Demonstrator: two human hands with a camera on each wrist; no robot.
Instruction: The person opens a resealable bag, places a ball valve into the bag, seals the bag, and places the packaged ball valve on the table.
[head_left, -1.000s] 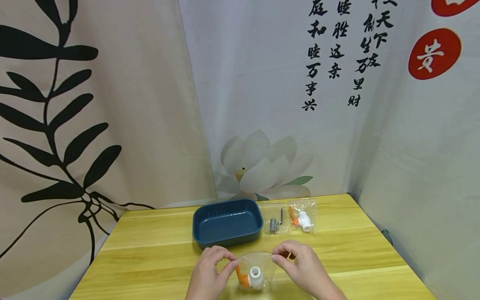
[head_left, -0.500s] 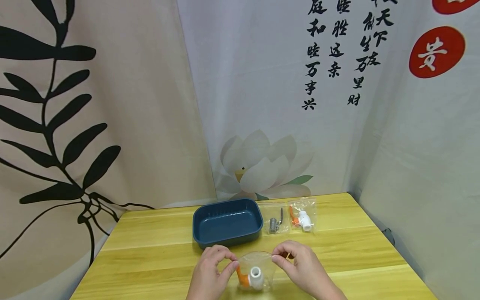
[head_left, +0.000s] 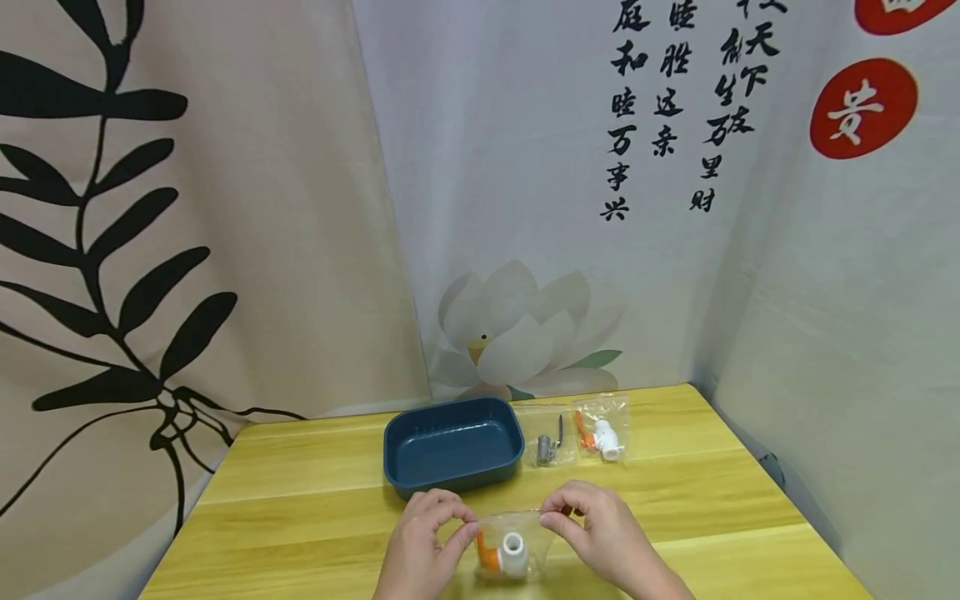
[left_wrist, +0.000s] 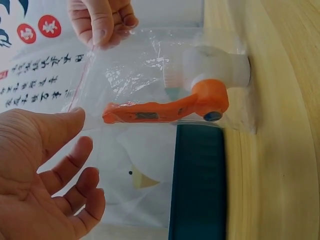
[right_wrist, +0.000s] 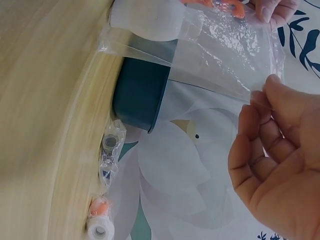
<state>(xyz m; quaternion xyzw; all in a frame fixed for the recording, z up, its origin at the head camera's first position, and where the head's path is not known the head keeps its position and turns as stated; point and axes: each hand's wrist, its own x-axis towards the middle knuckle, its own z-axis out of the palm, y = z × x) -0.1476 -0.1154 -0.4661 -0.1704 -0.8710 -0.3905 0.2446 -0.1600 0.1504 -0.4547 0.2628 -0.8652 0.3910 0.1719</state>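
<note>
A white plastic valve (head_left: pixel 513 555) with an orange lever handle (left_wrist: pixel 150 111) sits inside a clear zip bag (left_wrist: pixel 135 65), low over the wooden table. My left hand (head_left: pixel 423 542) pinches one top corner of the bag between thumb and index finger. At the opposite corner, the thumb and index finger of my right hand (head_left: pixel 600 533) pinch the rim, with the other fingers curled beneath, as the right wrist view shows. Between both hands the bag's upper edge is drawn nearly straight. In the head view, the valve's round socket faces up toward me.
Behind my hands stands a dark blue tray (head_left: pixel 454 483). To its right lie two more clear bags: one with a grey metal cylinder (head_left: pixel 544 450) and a dark bent rod (head_left: pixel 560 430), another with a white and orange valve (head_left: pixel 607 442). A printed curtain (head_left: pixel 300 208) borders the table's back.
The bag's upper edge has gone from a raised arch to a flatter, lower line. Both hands keep their pinch and have hardly moved.
</note>
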